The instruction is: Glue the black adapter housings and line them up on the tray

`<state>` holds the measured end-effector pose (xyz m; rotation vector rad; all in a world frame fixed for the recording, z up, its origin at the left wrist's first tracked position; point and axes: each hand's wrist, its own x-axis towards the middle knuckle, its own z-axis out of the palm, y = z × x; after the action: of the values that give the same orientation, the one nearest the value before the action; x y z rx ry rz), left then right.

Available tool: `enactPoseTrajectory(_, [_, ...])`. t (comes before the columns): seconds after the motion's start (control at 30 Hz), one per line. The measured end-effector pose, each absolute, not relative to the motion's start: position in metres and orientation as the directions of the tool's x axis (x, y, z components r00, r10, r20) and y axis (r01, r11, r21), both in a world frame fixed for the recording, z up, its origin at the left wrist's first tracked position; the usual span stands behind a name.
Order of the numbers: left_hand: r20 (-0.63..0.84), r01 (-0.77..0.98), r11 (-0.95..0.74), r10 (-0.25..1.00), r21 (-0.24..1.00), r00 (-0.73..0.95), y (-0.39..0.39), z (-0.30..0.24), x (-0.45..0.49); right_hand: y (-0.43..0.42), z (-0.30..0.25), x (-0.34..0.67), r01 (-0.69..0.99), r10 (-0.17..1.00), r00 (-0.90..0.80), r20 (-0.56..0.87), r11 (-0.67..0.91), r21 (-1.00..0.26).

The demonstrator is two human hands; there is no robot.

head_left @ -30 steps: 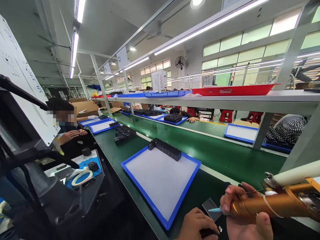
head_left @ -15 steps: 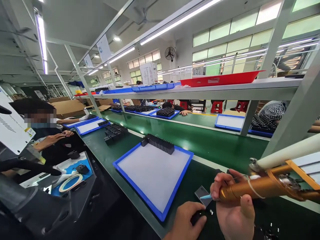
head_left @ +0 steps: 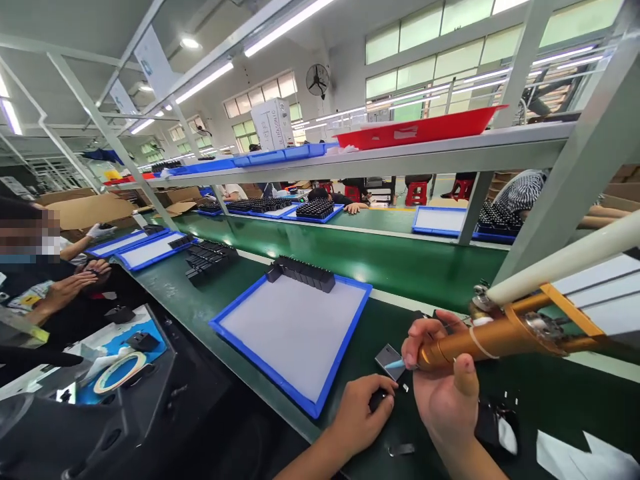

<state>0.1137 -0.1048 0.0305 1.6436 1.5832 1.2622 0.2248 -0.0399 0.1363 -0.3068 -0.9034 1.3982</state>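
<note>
Right hand is wrapped tight round the gold tool, thumb up along the barrel, fingers closed over the front end. The tool's pale blue tip points at a small grey plate, which stands tilted on the desk just ahead of the fingertips; whether tip and plate touch, I cannot tell.

Left hand lies low, just beside the right one, fingers curled and pinched on a small black part, pressing it to the desk right below the grey plate.

Beyond the left hand, close by, sits a blue tray with a white floor, and a row of black blocks lines its far edge. A small metal clip lies on the desk between the two wrists. On the far side of the right hand rests a black piece, with white paper past it.

Well off beyond the left hand, a co-worker's hands are together over another station, a tape roll near them.
</note>
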Motion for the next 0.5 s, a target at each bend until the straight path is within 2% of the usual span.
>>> enactPoseTrajectory(0.1, [0.275,0.505,-0.186,0.956,0.843,-0.106,-0.105,0.028,0.113,-0.041,0.136,0.224,-0.732,0.921,-0.096,0.378,0.192,-0.654])
enactPoseTrajectory(0.17, [0.288,0.593,-0.205,0.956,0.779,-0.047,-0.107,0.027,0.112,-0.042,0.135,0.223,-0.749,0.91,-0.104,0.401,0.193,-0.634])
enactPoseTrajectory(0.27, [0.262,0.784,-0.212,0.963,0.583,0.065,-0.111,0.03,0.108,-0.039,0.134,0.221,-0.764,0.887,-0.097,0.451,0.224,-0.605])
enactPoseTrajectory(0.4, [0.115,0.941,-0.173,0.983,0.291,0.145,-0.112,0.038,0.105,-0.032,0.132,0.219,-0.748,0.869,-0.073,0.489,0.277,-0.604])
enactPoseTrajectory(0.47, [0.055,0.961,-0.165,0.986,0.221,0.157,-0.111,0.04,0.103,-0.029,0.132,0.219,-0.744,0.866,-0.064,0.496,0.289,-0.602])
enactPoseTrajectory(0.5, [0.045,0.961,-0.162,0.987,0.224,0.156,-0.111,0.04,0.102,-0.028,0.132,0.219,-0.744,0.868,-0.064,0.492,0.287,-0.603])
